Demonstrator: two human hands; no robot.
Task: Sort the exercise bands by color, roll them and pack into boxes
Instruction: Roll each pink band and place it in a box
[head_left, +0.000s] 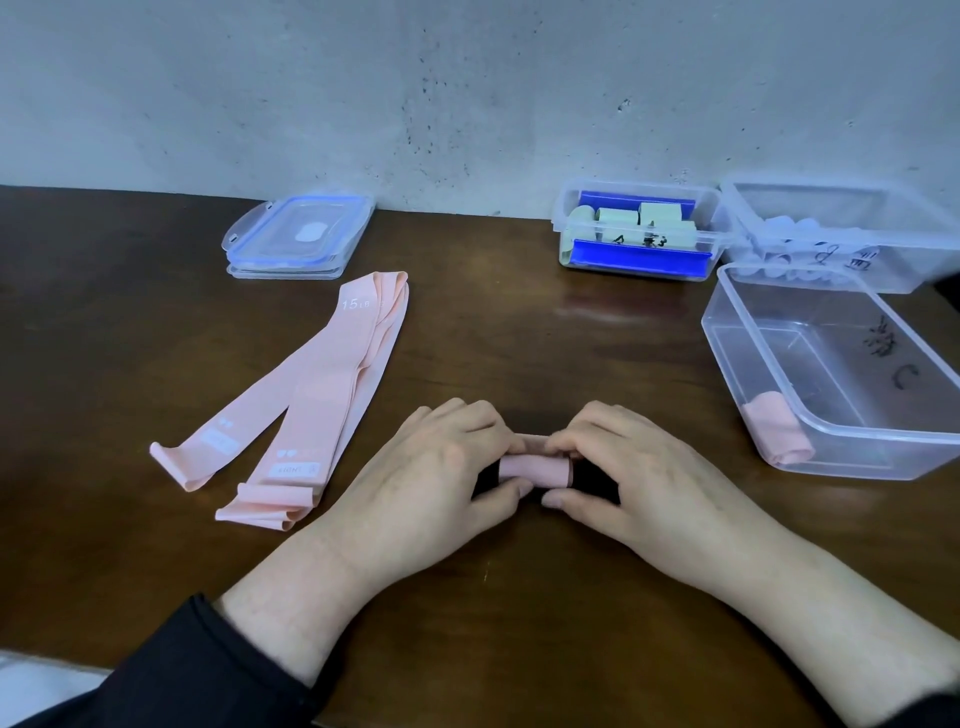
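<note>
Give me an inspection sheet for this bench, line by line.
Surface: dark wooden table.
Job's things: pink roll between both hands; flat pink bands at left; nearest clear box holds one pink roll; green rolls in blue-clipped box; pale rolls in far right box.
Clutter: stacked lids.
Grippers: left hand and right hand pinch the roll.
Cables: nothing seen.
Surroundings: grey concrete wall.

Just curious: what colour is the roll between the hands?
Pale pink, the roll; the head view shows it best.
</note>
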